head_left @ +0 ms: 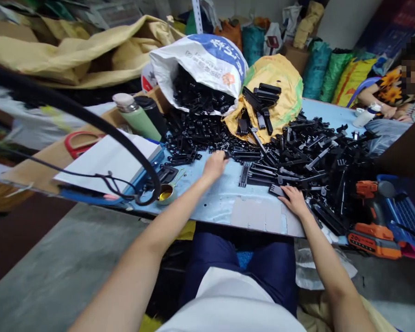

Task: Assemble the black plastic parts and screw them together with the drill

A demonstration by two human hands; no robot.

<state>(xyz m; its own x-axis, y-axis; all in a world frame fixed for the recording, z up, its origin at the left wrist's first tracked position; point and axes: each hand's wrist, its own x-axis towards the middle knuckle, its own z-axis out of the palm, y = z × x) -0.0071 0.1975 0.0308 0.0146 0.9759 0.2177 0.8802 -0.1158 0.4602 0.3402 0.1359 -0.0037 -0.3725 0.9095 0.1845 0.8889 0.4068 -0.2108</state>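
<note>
My left hand (214,166) is closed at the near edge of a heap of small black plastic parts (200,131). A bit of black shows at its fingertips, too small to make out fully. My right hand (294,200) grips the end of a flat black plastic piece (275,189) lying low over the table; part of it is hidden under the fingers. Just beyond that hand are long black plastic parts (263,174) laid side by side, with a slotted black piece (244,174) at their left end.
An open white sack (207,60) spills black parts beside a yellow sack (280,87). A small cup of yellow liquid (166,194), a green bottle (138,121) and a paper stack (107,159) stand left. An orange power drill (375,230) lies right; a person's arm (373,99) shows beyond.
</note>
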